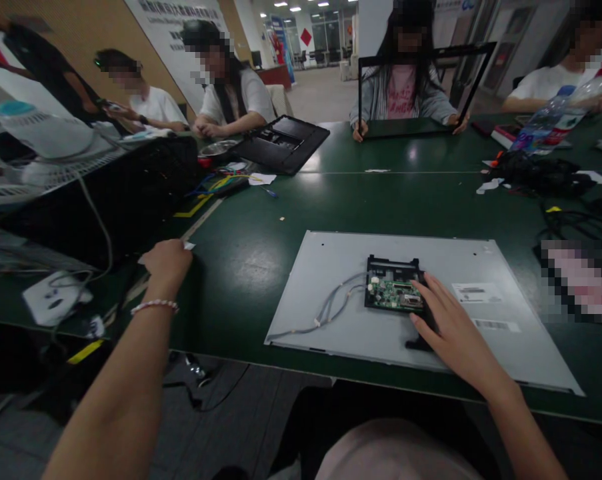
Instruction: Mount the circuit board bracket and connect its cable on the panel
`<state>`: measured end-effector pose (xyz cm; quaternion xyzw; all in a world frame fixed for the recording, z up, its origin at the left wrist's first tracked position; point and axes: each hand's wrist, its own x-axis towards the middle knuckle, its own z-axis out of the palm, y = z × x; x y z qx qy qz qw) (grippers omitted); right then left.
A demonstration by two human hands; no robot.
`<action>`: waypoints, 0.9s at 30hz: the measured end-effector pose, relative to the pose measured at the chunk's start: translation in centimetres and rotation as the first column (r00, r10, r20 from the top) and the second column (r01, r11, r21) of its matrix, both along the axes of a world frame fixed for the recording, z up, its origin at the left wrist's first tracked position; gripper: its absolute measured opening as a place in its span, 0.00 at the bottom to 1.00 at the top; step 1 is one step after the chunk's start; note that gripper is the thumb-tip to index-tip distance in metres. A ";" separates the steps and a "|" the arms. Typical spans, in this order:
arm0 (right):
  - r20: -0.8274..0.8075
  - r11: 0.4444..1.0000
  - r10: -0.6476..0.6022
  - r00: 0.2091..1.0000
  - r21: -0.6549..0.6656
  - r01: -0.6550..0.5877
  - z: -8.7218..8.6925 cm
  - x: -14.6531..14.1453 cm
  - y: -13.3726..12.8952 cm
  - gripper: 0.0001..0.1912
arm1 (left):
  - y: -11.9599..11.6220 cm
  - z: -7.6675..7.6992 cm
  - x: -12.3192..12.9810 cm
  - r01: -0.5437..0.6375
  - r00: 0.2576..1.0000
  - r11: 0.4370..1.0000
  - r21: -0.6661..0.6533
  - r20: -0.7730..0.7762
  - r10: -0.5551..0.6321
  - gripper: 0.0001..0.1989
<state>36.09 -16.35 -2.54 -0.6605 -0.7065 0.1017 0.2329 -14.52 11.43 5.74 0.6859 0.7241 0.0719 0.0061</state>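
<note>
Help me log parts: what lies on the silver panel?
A black bracket with a green circuit board, grey cables and white labels. What the right hand covers can't be seen.

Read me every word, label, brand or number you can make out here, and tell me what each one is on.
Nothing reads clearly enough to quote.
Wall sign: Chinese characters above a Latin line, blurred.
Upper label on the grey panel: print too small.
Lower label on it: barcode, print too small.
Pink shirt across the table: lettering too blurred.
Bottle at right: markings unreadable.
</note>
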 end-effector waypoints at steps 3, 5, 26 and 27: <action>0.001 1.000 -0.005 1.000 -0.006 0.005 0.1 0.2 0.2 0.29 | 0.7 -0.5 0.0 -0.153 0.982 0.988 0.026 -0.105 0.155 0.14; 0.000 1.000 -0.004 1.000 -0.006 0.004 0.1 0.3 0.2 0.29 | 1.3 -0.7 0.2 -0.184 0.972 0.983 0.015 -0.144 0.184 0.12; -0.011 1.000 -0.001 1.000 0.004 0.002 -0.3 0.4 0.5 0.28 | 2.9 -0.9 0.3 -0.123 0.987 0.991 0.056 -0.094 0.127 0.23; -0.014 1.000 -0.001 1.000 0.005 0.001 -0.3 0.4 0.5 0.28 | 2.9 -0.7 0.2 -0.094 0.992 0.994 0.053 -0.079 0.098 0.24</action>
